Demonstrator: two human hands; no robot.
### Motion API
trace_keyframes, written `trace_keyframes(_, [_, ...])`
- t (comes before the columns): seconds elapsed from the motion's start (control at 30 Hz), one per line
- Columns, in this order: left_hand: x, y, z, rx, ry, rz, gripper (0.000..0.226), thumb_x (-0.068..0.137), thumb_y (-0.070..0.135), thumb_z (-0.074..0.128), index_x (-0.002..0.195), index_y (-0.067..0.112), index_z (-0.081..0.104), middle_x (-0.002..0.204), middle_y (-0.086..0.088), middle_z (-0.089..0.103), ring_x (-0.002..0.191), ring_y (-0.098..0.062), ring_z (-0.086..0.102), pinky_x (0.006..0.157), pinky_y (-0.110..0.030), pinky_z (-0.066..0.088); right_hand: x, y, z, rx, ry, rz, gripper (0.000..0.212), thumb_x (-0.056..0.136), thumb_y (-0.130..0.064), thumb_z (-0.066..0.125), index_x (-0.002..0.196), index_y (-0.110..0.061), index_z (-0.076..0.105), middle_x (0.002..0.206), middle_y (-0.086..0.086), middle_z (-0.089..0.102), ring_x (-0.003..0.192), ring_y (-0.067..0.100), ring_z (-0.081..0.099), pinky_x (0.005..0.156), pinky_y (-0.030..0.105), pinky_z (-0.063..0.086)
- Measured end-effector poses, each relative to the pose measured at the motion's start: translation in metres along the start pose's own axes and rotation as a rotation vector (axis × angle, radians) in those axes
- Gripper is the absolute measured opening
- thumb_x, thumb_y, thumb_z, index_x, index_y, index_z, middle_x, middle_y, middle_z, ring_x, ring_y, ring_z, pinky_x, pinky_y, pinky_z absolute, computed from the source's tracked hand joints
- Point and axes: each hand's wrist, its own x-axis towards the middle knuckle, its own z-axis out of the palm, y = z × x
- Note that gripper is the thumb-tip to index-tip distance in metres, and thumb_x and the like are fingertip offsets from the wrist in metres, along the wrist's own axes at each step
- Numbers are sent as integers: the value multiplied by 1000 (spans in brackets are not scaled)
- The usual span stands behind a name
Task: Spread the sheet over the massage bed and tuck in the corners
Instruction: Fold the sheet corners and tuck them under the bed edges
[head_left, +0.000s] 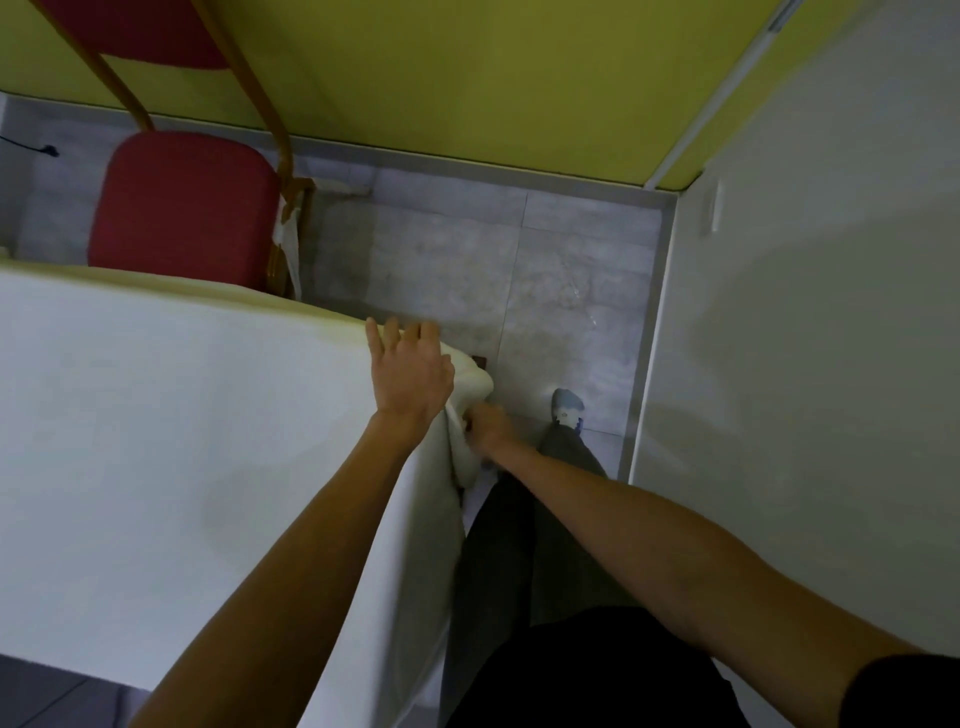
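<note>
left hand (410, 374) lies flat on the sheet (182, 441) at the corner. right hand (488, 426) touches the sheet just below; i cannot tell its grip.

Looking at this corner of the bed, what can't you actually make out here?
Head view only.
1. Right hand: motion-blurred, fingers partly behind the bunched sheet, so its grip is unclear.
2. The sheet's other corners: cut off by the left and bottom edges.
3. Legs of the red chair: hidden behind the sheet-covered top.
</note>
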Motion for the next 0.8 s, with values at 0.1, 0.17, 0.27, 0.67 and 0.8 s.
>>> trace_keyframes(0.1, [-5,3,-5,10,2,-31,46,91,42,60,121,8,56,132,-18,57,134,-40,40,118,-54,17,4,-38,-38,404,346,-32,26,101,-15,47,101,-1,69,107,19,69,95,31,63,85,42,52])
trace_keyframes(0.17, [-9,3,-5,27,-18,-54,54,94,45,55,132,7,49,143,-17,48,142,-39,30,118,-52,12,1,-68,-62,526,429,-103,32,104,-20,44,124,-4,64,124,15,66,112,26,61,97,39,48])
trace_keyframes(0.27, [-12,2,-5,25,-33,-57,61,95,44,54,142,8,40,152,-15,38,147,-37,19,120,-52,11,6,-94,-82,717,325,-149,41,106,-33,41,135,-10,59,139,8,59,128,22,53,111,36,40])
trace_keyframes(0.67, [-11,-7,9,-134,79,-25,66,89,60,51,133,11,50,144,-12,48,143,-36,29,120,-52,11,28,-52,6,1249,-1,20,91,73,-90,43,135,-24,56,127,8,67,118,24,63,103,45,52])
trace_keyframes(0.8, [-11,-1,12,-153,146,-89,65,90,67,44,129,15,54,142,-9,52,141,-33,33,121,-50,13,33,-57,25,1311,100,88,85,87,-82,34,145,-21,43,143,9,55,130,25,54,106,45,48])
